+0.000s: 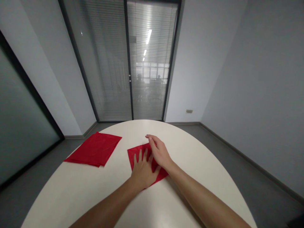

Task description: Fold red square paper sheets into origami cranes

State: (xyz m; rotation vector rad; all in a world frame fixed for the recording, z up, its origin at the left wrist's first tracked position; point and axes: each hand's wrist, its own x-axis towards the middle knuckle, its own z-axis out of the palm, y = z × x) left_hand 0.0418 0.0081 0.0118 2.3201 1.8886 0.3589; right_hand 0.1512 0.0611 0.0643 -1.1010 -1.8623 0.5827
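A folded red cloth (133, 155) lies on the round white table in front of me, partly covered by both hands. My left hand (142, 172) rests flat on it, palm down and fingers spread. Just to the right, my right hand (161, 153) is over the cloth's far right edge. Its fingers stretch forward and left, with the thumb beside them, and nothing shows in it. Whether its underside presses on the cloth is hidden. Apart from both hands, a second, larger folded red cloth (95, 148) lies at the left.
The round white table (201, 158) curves away to its far edge. Beyond it are a dark-framed glass partition with blinds (111, 79), grey walls with a wall socket (189, 111), and a frosted glass panel (21, 126) on the left.
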